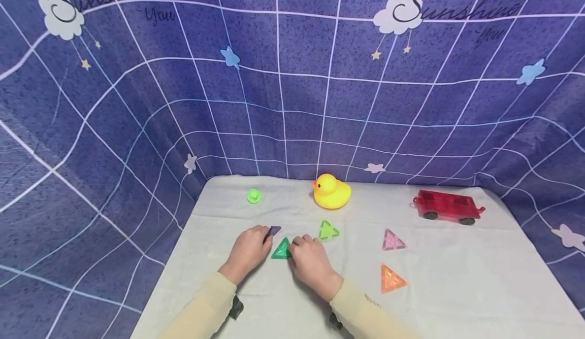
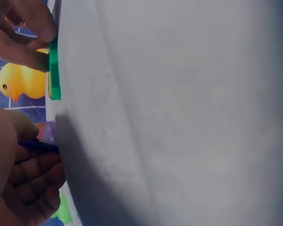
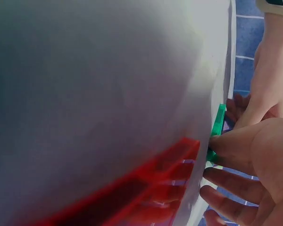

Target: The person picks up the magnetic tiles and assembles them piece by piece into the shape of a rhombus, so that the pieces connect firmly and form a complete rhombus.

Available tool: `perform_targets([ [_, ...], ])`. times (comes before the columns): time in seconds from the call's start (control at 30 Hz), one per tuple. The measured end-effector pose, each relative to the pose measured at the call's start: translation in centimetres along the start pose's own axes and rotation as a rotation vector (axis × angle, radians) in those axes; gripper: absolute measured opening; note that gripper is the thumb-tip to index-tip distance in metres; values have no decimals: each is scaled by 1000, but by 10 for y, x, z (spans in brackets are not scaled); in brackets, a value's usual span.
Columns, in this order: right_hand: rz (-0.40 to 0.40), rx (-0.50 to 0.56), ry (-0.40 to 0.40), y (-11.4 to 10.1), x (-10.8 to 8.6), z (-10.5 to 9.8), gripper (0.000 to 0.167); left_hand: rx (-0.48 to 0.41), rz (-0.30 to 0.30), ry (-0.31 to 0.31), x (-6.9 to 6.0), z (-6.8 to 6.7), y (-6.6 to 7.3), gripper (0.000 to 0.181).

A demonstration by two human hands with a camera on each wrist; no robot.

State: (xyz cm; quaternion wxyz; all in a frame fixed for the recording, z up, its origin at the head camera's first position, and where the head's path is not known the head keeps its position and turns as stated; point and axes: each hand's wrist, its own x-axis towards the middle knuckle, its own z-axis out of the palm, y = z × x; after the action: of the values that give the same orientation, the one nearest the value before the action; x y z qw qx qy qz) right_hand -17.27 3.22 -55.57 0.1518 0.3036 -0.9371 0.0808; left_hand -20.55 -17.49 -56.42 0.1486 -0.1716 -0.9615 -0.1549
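My left hand (image 1: 249, 251) pinches a purple magnetic tile (image 1: 274, 231) between thumb and fingers; its edge also shows in the left wrist view as a dark strip (image 2: 40, 146). Just right of it, the right hand (image 1: 313, 263) grips the right corner of a green triangular magnetic tile (image 1: 281, 249). In the left wrist view this green tile (image 2: 54, 70) appears edge-on, low over the cloth. A small gap separates the two tiles. The right fingertips cover part of the green one, and the left hand hides much of the purple one.
Beyond the hands lie a lime triangle tile (image 1: 328, 231), a yellow rubber duck (image 1: 332, 193) and a small green round toy (image 1: 254, 196). To the right are a pink triangle (image 1: 393, 240), an orange triangle (image 1: 392, 278) and a red wheeled toy car base (image 1: 448, 206).
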Motion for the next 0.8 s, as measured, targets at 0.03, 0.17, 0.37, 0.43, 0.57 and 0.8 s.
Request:
perform_targets([
  [0.03, 1, -5, -4, 1, 1, 0, 10, -3, -2, -1, 0, 0, 0, 25],
  [0.17, 2, -25, -22, 4, 6, 1, 7, 3, -4, 7, -1, 2, 1, 23],
  [0.37, 0, -19, -2, 9, 13, 3, 6, 7, 3, 29, 2, 3, 3, 23],
  [0.43, 2, -16, 13, 11, 14, 2, 6, 7, 4, 34, 3, 2, 4, 24],
  [0.57, 15, -10, 31, 13, 17, 3, 6, 14, 4, 37, 6, 1, 6, 24],
  [0.8, 41, -22, 28, 14, 20, 9, 3, 12, -16, 19, 7, 4, 8, 25],
])
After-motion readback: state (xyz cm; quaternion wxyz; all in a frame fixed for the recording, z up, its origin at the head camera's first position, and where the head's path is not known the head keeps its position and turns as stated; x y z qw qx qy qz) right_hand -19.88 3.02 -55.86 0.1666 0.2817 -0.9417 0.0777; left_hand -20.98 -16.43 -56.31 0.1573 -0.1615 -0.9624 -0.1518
